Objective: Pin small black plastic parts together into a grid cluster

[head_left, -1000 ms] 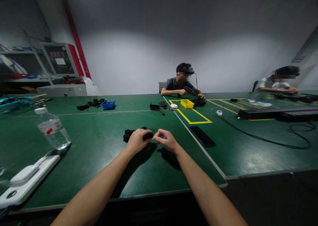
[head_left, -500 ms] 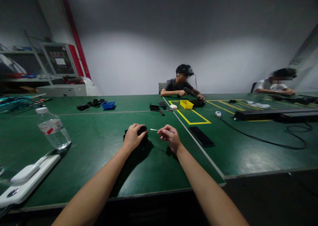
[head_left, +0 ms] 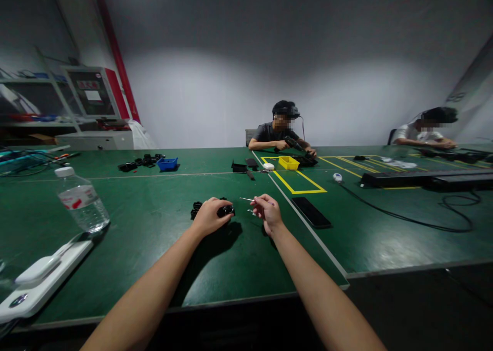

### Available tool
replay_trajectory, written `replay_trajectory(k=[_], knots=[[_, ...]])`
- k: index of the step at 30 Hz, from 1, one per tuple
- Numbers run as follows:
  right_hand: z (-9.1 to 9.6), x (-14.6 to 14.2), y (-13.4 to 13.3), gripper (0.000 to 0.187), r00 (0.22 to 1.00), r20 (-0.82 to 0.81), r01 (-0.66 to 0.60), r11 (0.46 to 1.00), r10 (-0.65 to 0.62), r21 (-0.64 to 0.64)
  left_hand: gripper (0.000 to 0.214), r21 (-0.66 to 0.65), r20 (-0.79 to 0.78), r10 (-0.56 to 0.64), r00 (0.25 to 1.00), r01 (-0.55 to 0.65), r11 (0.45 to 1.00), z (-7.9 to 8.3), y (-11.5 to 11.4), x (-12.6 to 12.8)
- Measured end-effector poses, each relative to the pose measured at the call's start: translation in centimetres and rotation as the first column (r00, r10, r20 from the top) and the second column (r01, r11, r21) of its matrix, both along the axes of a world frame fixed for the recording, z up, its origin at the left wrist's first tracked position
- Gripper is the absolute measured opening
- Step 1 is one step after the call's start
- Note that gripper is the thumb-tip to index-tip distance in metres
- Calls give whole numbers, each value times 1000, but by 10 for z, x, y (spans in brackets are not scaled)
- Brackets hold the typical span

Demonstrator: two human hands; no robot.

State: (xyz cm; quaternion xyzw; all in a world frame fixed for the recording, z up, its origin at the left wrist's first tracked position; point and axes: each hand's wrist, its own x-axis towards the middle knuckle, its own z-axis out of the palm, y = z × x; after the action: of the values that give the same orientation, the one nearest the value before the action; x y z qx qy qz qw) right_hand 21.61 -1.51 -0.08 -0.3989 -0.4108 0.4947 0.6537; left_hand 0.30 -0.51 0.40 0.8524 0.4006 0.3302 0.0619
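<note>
My left hand (head_left: 210, 215) is closed around a small black part (head_left: 225, 209), held just above the green table (head_left: 154, 227). A little pile of similar black parts (head_left: 197, 208) lies right behind that hand. My right hand (head_left: 266, 211) pinches a thin screwdriver (head_left: 248, 200) with a purple handle, its metal tip pointing left toward the black part, a short gap away. Both forearms reach in from the bottom edge.
A water bottle (head_left: 79, 199) and a white device (head_left: 38, 281) sit at the left. A black phone (head_left: 311, 211) lies right of my hands. Farther back stand a blue bin (head_left: 168, 163) and a yellow bin (head_left: 289, 162). Two people sit across the table.
A second ago the screwdriver tip was at the black part. My right hand drew back to the right, and my left hand shifted over the pile and came back holding the part.
</note>
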Motion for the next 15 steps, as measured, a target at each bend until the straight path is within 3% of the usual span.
replay_trajectory(k=[6,15], knots=[[0,0,0,31,1000,-17,-6,1000,5,-9,31,32,-121,-91,988,96,995,2,0,-1],[0,-1,-1,31,1000,0,-18,1000,18,-2,32,36,-200,-42,979,50,998,-2,-1,-3]])
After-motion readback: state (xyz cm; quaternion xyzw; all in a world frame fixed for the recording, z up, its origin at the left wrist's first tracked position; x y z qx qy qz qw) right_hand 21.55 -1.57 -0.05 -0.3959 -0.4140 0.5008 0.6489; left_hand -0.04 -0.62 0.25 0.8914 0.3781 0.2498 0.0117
